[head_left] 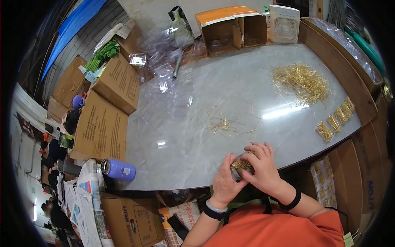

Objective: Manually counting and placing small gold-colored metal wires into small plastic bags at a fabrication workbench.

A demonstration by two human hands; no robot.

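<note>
Near the front edge of the table, my left hand and my right hand close around a bundle of gold wire hooks. What looks like clear plastic shows at the bundle's lower side; my fingers hide most of it. Ahead of my hands lie a few loose gold wire hooks, scattered on the tabletop. A large tangled pile of gold wire hooks sits at the far right. Several packs of gold hooks stand in a row along the right edge.
The grey tabletop has clear plastic boxes heaped at its far left. Cardboard boxes border the left, with a purple bottle at the near left corner. An open carton and a white fan stand at the back.
</note>
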